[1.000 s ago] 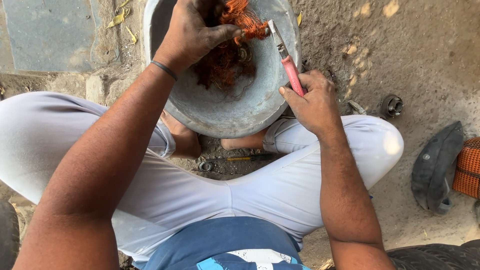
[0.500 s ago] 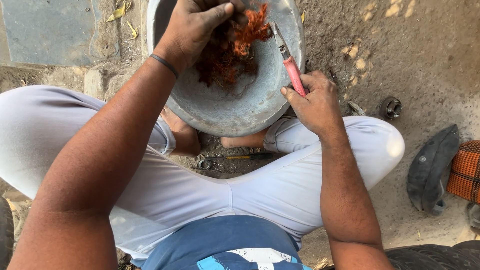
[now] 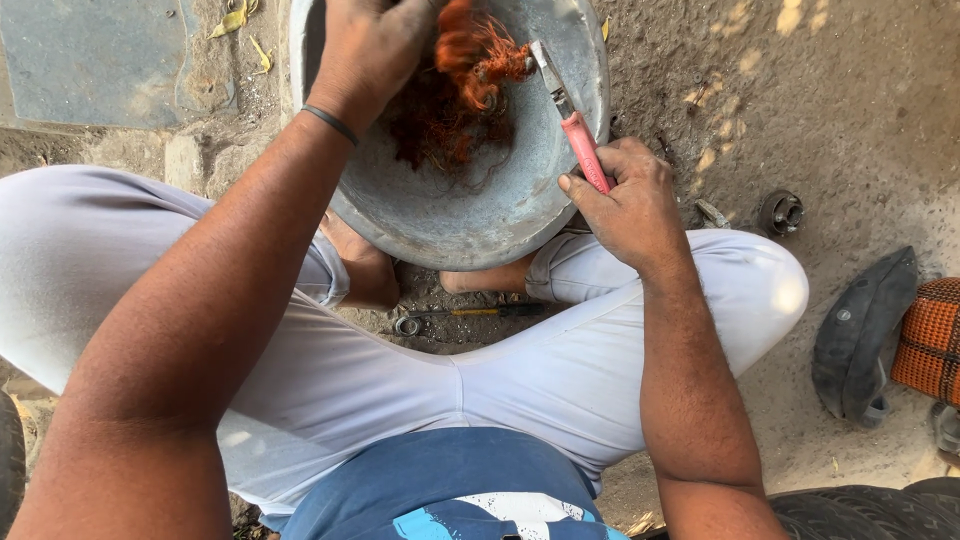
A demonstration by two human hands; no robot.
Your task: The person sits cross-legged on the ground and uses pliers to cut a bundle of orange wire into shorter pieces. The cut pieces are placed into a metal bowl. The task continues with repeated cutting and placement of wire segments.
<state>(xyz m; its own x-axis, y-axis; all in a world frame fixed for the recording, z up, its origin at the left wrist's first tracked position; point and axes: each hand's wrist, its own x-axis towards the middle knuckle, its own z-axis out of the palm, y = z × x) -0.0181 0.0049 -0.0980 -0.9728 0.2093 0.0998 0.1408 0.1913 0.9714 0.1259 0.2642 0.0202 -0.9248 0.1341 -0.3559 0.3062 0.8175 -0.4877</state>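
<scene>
- A tuft of orange-red fibre (image 3: 480,50) sits at the top centre of the frame, raised above a darker tangle (image 3: 440,130) on the floor of a grey metal basin (image 3: 470,215).
- The left hand (image 3: 375,50), upper left of the tuft, is clenched on its left side, with its fingertips buried in the fibre.
- The pink-handled tool (image 3: 570,125) slants from lower right to upper left, its metal tip just right of the tuft, nearly touching.
- The right hand (image 3: 630,200), at centre right, is wrapped tight around the handle's lower end, farther from the tuft than the left.
- The basin rests between crossed legs in white trousers (image 3: 520,380); a screwdriver (image 3: 470,313) lies on the dirt beneath.
</scene>
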